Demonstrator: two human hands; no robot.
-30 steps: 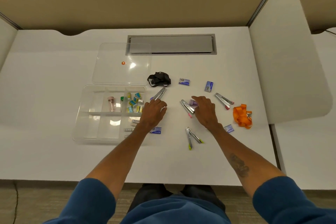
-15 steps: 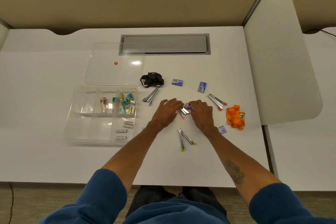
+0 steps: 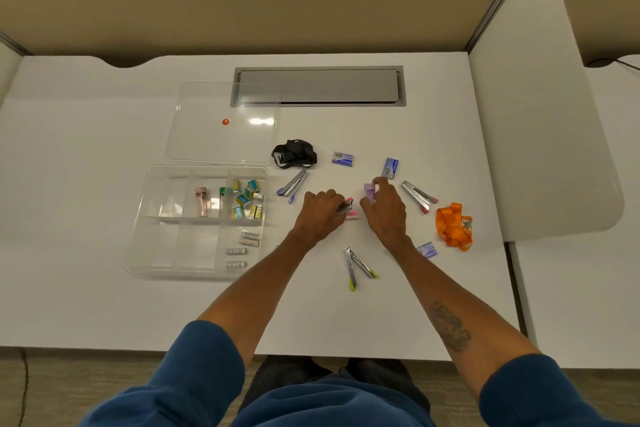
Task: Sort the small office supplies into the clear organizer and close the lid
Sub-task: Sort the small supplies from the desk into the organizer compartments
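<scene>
The clear organizer (image 3: 138, 246) lies open at the left, with small coloured boxes, two tubes and several white packs in its compartments. Its clear lid (image 3: 207, 142) lies flat behind it. My left hand (image 3: 320, 215) is closed on a pink-tipped stapler (image 3: 346, 208) at the table's middle. Just right of it, my right hand (image 3: 384, 208) pinches a small purple box (image 3: 370, 191). Other staplers lie around: a purple-tipped stapler (image 3: 292, 184), a second pink-tipped stapler (image 3: 419, 197) and a green-tipped stapler (image 3: 356, 265). Blue staple boxes (image 3: 343, 159) lie behind and beside my hands.
A black strap (image 3: 294, 153) lies right of the lid, an orange lanyard (image 3: 453, 225) at the far right. A grey cable hatch (image 3: 318, 85) is set in the desk at the back. A white divider panel (image 3: 540, 114) bounds the right side.
My left hand moved right from near the organizer to the middle stapler and closed on it. My right hand lifted the small purple box off that spot.
</scene>
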